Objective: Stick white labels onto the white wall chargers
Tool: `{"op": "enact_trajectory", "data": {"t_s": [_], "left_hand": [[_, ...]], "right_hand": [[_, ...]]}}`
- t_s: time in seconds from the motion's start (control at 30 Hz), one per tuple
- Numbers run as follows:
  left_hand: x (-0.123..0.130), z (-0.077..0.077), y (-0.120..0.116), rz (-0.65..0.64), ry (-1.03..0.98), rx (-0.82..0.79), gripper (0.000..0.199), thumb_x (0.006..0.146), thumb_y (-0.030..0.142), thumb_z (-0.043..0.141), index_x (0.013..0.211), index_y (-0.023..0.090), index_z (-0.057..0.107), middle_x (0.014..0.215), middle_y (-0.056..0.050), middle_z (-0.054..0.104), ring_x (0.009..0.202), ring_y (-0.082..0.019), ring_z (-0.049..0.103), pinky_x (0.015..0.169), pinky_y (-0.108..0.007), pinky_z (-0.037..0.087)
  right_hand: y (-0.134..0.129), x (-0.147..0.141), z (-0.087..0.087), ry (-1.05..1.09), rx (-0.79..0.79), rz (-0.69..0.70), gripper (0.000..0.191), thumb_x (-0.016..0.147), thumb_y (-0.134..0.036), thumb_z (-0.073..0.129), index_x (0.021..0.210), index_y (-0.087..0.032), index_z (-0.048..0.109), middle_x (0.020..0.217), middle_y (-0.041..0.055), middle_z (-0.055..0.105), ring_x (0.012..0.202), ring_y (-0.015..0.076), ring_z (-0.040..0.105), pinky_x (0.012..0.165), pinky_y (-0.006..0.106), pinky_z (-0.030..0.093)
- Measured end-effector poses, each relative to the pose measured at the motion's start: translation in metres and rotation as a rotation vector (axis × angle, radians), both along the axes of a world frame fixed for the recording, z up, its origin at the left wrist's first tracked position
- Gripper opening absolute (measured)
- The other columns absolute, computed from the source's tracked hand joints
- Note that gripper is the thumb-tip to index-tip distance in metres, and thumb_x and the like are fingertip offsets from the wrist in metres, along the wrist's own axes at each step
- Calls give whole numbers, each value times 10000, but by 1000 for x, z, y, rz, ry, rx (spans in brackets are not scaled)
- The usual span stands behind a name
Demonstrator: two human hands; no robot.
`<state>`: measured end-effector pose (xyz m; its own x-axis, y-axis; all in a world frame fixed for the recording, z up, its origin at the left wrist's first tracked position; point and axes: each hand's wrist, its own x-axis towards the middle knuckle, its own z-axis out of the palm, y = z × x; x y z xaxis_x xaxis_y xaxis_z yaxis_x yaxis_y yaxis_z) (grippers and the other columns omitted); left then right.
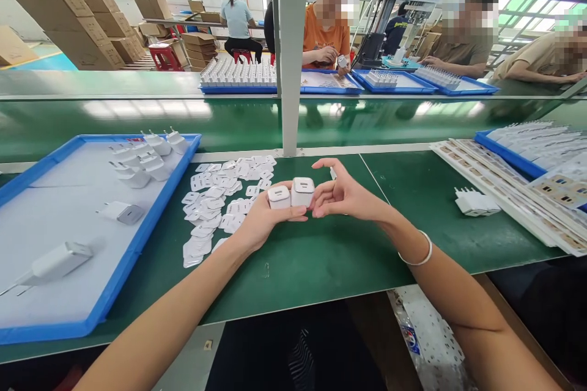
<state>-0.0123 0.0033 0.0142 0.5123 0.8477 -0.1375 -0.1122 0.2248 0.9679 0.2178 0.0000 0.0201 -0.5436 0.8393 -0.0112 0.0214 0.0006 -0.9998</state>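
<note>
My left hand (261, 217) is closed around two white wall chargers side by side, their port ends facing me. The smaller-looking charger (279, 197) is on the left; the other charger (302, 192) stands slightly higher on the right. My right hand (343, 195) is at the right charger's edge, index finger raised and the other fingers loosely curled. Whether its fingertips touch the charger I cannot tell. A small white piece (332, 174) shows behind the right index finger, mostly hidden. Left of my hands, many flat white cover pieces (213, 201) lie scattered on the green table (275, 281).
A blue-rimmed tray (119, 256) at left holds several chargers. On the right, chargers (476, 201) stand near stacked pale sheets (499, 195) and a filled blue tray (518, 162). A metal post (288, 55) rises ahead. Co-workers sit opposite, behind more trays (238, 88).
</note>
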Motion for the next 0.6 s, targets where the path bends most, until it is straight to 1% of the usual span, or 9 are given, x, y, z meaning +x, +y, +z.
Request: {"op": "enact_trajectory", "data": {"t_s": [0.03, 0.1, 0.17, 0.23, 0.3, 0.37, 0.43, 0.5, 0.6], "left_hand": [[-1, 1, 1, 34, -33, -33, 535, 712, 275, 874, 1198, 207, 662, 1238, -92, 710, 1043, -268, 724, 871, -386, 626], [-3, 3, 3, 87, -93, -73, 524, 724, 249, 861, 1203, 220, 652, 1322, -92, 670, 1059, -271, 727, 848, -382, 645], [-6, 7, 5, 123, -119, -81, 529, 706, 221, 869, 1186, 222, 647, 1282, -83, 688, 1007, -260, 743, 822, -371, 654], [-7, 9, 5, 130, -105, -82, 548, 673, 217, 889, 1162, 214, 643, 1166, -68, 724, 920, -252, 760, 805, -377, 654], [-7, 11, 4, 123, -73, -81, 552, 658, 245, 900, 1146, 198, 648, 1096, -64, 736, 875, -256, 766, 826, -396, 645], [-7, 11, 2, 116, -41, -71, 540, 656, 268, 901, 1133, 183, 664, 1096, -77, 737, 912, -276, 764, 879, -419, 627], [-6, 9, 1, 93, -11, -59, 545, 651, 271, 903, 1140, 182, 681, 1130, -90, 736, 994, -305, 750, 939, -446, 598], [-6, 6, 1, 77, 31, -42, 549, 646, 277, 904, 1146, 184, 695, 1143, -96, 737, 1058, -320, 727, 962, -447, 570], [-6, 1, 3, 66, 138, 6, 530, 629, 304, 911, 1107, 180, 722, 1072, -81, 750, 1016, -276, 709, 896, -375, 549]], "right_hand": [[2, 9, 3, -57, 19, -7, 737, 759, -314, 819, 1273, -289, 291, 945, 4, 689, 790, 169, 687, 727, 305, 547], [8, 27, 4, -341, 88, -45, 543, 787, -362, 784, 1192, -262, 436, 941, 8, 674, 808, 167, 655, 725, 294, 516], [14, 42, 0, -680, 128, -85, 357, 772, -376, 777, 1027, -222, 581, 888, 16, 643, 787, 172, 607, 689, 283, 466], [19, 48, -7, -869, 123, -110, 262, 714, -324, 795, 865, -194, 627, 851, 28, 617, 751, 177, 568, 638, 277, 411], [22, 47, -16, -884, 107, -118, 216, 664, -248, 796, 773, -181, 621, 834, 35, 609, 722, 175, 547, 608, 271, 378], [25, 42, -21, -855, 105, -105, 179, 655, -216, 781, 728, -179, 623, 838, 35, 621, 739, 177, 554, 617, 268, 384], [27, 38, -22, -800, 102, -92, 134, 681, -234, 763, 736, -181, 652, 853, 36, 647, 773, 184, 576, 648, 269, 409], [28, 36, -20, -732, 98, -97, 117, 725, -275, 737, 759, -177, 683, 861, 37, 669, 791, 183, 592, 678, 272, 431], [28, 36, -15, -613, 83, -108, 200, 771, -356, 721, 777, -156, 719, 884, 55, 698, 806, 175, 603, 699, 268, 453]]}}
